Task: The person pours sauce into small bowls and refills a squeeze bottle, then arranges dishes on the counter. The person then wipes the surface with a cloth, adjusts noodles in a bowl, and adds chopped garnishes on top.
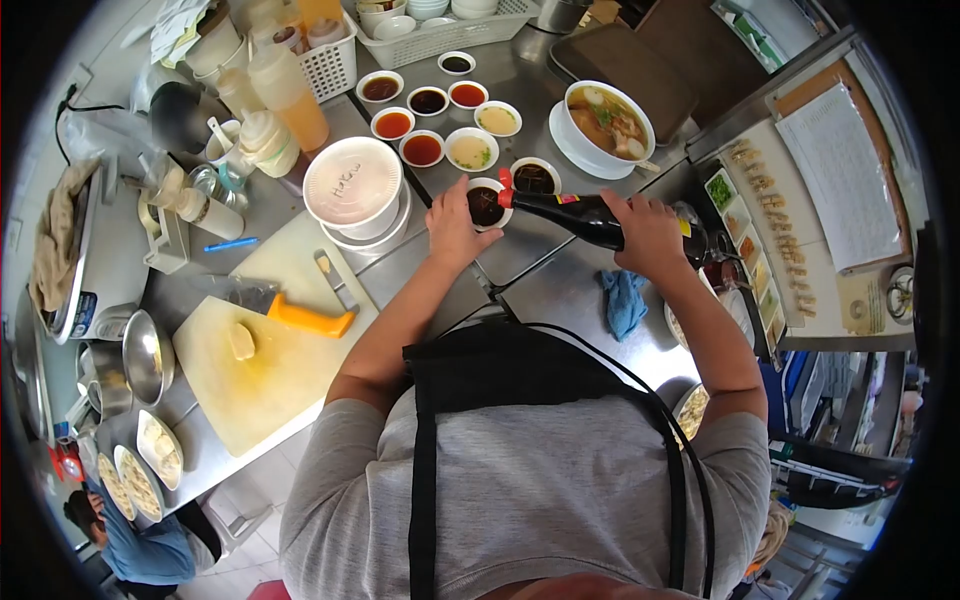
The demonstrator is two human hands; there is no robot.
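In the head view my right hand (650, 230) is wrapped round a dark glass bottle (575, 215) with a red cap. The bottle lies nearly level, its neck pointing left over a small white bowl (486, 207) of dark sauce. My left hand (457, 225) holds that bowl by its left and lower rim. Just behind the bottle's neck stands another bowl of dark sauce (535, 178). Several more small sauce bowls stand beyond, among them a red one (422, 149) and a pale one with green bits (471, 152). Whether liquid is flowing cannot be made out.
A large soup bowl (608, 125) stands at the back right, a lidded white tub (352, 185) at the left. An orange-handled knife (310, 318) lies on a cutting board (270, 370). A blue cloth (625, 303) lies near my right forearm. Another person (150, 545) is at lower left.
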